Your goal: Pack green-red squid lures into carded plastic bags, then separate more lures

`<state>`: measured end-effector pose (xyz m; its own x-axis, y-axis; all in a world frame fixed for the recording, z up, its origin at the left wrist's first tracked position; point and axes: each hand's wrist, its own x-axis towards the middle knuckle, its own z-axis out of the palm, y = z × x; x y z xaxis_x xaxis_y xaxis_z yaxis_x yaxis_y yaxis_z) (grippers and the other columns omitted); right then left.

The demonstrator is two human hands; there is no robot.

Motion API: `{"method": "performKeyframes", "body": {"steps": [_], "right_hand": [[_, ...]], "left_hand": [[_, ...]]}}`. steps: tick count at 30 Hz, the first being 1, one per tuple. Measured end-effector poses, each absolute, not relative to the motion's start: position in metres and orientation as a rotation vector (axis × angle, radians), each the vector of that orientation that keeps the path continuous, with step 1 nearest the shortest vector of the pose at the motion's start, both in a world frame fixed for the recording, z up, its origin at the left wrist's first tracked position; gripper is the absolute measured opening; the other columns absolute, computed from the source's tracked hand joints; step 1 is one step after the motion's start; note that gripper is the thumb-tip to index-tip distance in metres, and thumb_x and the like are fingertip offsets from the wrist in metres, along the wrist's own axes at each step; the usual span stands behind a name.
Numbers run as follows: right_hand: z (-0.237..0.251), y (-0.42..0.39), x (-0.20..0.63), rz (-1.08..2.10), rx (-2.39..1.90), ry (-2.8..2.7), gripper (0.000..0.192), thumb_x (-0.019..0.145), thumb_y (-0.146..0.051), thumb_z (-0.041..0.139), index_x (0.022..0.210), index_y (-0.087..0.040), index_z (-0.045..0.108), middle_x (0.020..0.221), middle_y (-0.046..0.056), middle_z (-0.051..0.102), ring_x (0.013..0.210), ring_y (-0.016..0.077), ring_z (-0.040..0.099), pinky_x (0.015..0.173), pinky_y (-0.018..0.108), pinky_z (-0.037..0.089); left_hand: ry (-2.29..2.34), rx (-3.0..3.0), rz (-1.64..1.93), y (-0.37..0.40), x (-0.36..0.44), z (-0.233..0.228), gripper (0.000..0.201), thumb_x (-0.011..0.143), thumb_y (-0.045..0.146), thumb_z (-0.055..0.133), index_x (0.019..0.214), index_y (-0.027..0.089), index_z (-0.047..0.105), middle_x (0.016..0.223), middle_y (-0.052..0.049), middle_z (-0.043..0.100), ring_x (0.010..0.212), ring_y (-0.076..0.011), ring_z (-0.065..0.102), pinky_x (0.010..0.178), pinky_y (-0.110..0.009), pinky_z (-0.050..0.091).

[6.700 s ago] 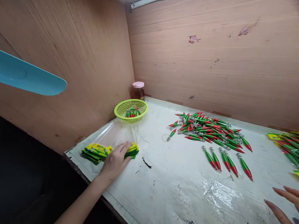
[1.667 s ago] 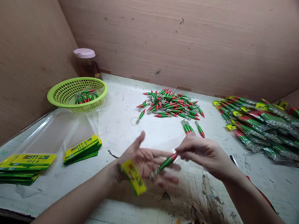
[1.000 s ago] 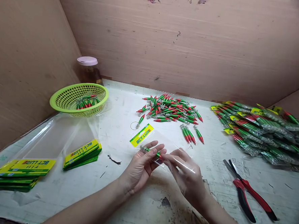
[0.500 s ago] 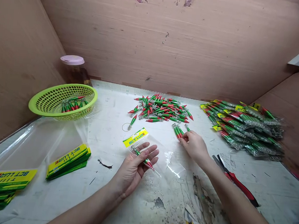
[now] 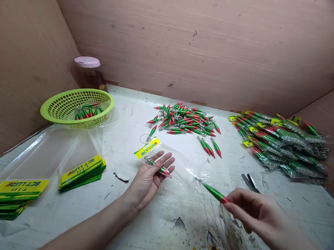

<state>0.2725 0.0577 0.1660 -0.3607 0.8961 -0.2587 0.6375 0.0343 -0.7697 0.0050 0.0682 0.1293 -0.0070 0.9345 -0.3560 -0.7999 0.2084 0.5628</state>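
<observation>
My left hand [image 5: 152, 173] holds a clear plastic bag [image 5: 179, 159] with a yellow "BCT LURE" header card [image 5: 148, 148]. The thumb presses a green and red fishing lure [image 5: 161, 168], which appears to be inside the bag. My right hand [image 5: 252, 213] pinches another fishing lure [image 5: 215, 193] by its red tip, its hooked end pointing left at the bag's lower end. Three loose lures [image 5: 210, 147] lie side by side above the bag. Behind them is a heap of the same lures [image 5: 184, 120].
At left stand a green basket [image 5: 47, 112] with several lures and a lidded jar [image 5: 88, 73]. Stacks of header-card bags [image 5: 82, 170] lie in front of it. Filled lure bags [image 5: 279, 143] are piled at right, near black-bladed pliers [image 5: 250, 182], mostly behind my right hand.
My right hand has moved from the small row of lures toward me and to the right, with one lure now in its fingers. My left hand keeps its hold on the bag.
</observation>
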Motion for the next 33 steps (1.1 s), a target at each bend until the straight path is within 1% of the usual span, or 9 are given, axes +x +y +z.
{"method": "performKeyframes", "body": {"steps": [6,11,14,18,22,25,27,30,33], "right_hand": [[0.157,0.04,0.228,1.199,-1.427,-1.953,0.034,0.086,-0.049,0.054,0.079,-0.017,0.062,0.061,0.002,0.049,0.053,0.0127,0.041,0.046,0.023,0.034],[0.154,0.048,0.198,0.875,-1.357,-1.967,0.03,0.088,-0.041,0.055,0.069,-0.017,0.057,0.058,0.001,0.049,0.051,0.0118,0.042,0.046,0.024,0.031],[0.147,0.052,0.187,0.695,-1.261,-1.91,0.02,0.088,-0.032,0.057,0.075,-0.018,0.06,0.063,0.001,0.054,0.053,0.012,0.045,0.05,0.025,0.034],[0.138,0.053,0.177,0.642,-1.068,-1.865,0.005,0.087,-0.019,0.058,0.089,-0.018,0.063,0.073,0.003,0.058,0.062,0.014,0.052,0.056,0.027,0.04],[0.135,0.052,0.17,0.485,-0.873,-1.936,0.023,0.087,-0.005,0.052,0.103,-0.018,0.061,0.078,0.006,0.059,0.07,0.016,0.053,0.061,0.029,0.044],[0.134,0.054,0.168,0.333,-0.829,-1.969,0.037,0.084,-0.001,0.054,0.117,-0.02,0.058,0.081,0.006,0.058,0.074,0.0173,0.051,0.064,0.031,0.045],[0.132,0.056,0.167,0.264,-0.831,-1.947,0.045,0.083,-0.001,0.056,0.123,-0.021,0.057,0.079,0.006,0.053,0.073,0.0172,0.048,0.061,0.031,0.045],[0.13,0.059,0.167,0.202,-0.877,-1.915,0.042,0.082,-0.002,0.059,0.119,-0.02,0.062,0.081,0.008,0.048,0.077,0.0185,0.045,0.06,0.031,0.044],[0.129,0.059,0.164,0.194,-0.906,-1.929,0.036,0.081,-0.003,0.061,0.111,-0.022,0.067,0.093,0.011,0.05,0.09,0.022,0.045,0.07,0.036,0.046]], "left_hand": [[0.754,0.285,1.349,0.064,0.011,0.128,0.033,0.087,0.009,0.06,0.118,0.013,0.049,0.127,-0.015,0.053,0.116,-0.026,0.053,0.089,-0.031,0.054],[0.729,0.355,1.269,0.06,0.012,0.128,0.036,0.089,0.01,0.059,0.123,0.012,0.048,0.128,-0.016,0.052,0.115,-0.0257,0.053,0.087,-0.029,0.055],[0.721,0.36,1.226,0.06,0.012,0.129,0.034,0.091,0.01,0.055,0.124,0.01,0.047,0.127,-0.018,0.052,0.107,-0.0245,0.058,0.085,-0.029,0.055],[0.747,0.351,1.244,0.06,0.012,0.131,0.032,0.091,0.009,0.054,0.123,0.007,0.048,0.127,-0.018,0.052,0.106,-0.0226,0.059,0.085,-0.027,0.055],[0.716,0.357,1.226,0.059,0.011,0.129,0.034,0.092,0.009,0.053,0.125,0.008,0.046,0.128,-0.018,0.051,0.113,-0.0251,0.055,0.088,-0.03,0.054],[0.685,0.354,1.207,0.057,0.011,0.127,0.034,0.092,0.009,0.052,0.125,0.009,0.046,0.13,-0.017,0.05,0.117,-0.0257,0.052,0.092,-0.03,0.052],[0.662,0.349,1.2,0.056,0.011,0.126,0.034,0.092,0.01,0.052,0.126,0.009,0.046,0.13,-0.017,0.05,0.118,-0.0257,0.051,0.093,-0.03,0.051],[0.633,0.349,1.183,0.055,0.012,0.127,0.034,0.093,0.01,0.052,0.126,0.009,0.046,0.13,-0.016,0.05,0.118,-0.0255,0.05,0.092,-0.028,0.052],[0.638,0.336,1.178,0.056,0.013,0.129,0.035,0.093,0.009,0.052,0.126,0.009,0.045,0.129,-0.016,0.051,0.118,-0.025,0.05,0.089,-0.026,0.053]]}}
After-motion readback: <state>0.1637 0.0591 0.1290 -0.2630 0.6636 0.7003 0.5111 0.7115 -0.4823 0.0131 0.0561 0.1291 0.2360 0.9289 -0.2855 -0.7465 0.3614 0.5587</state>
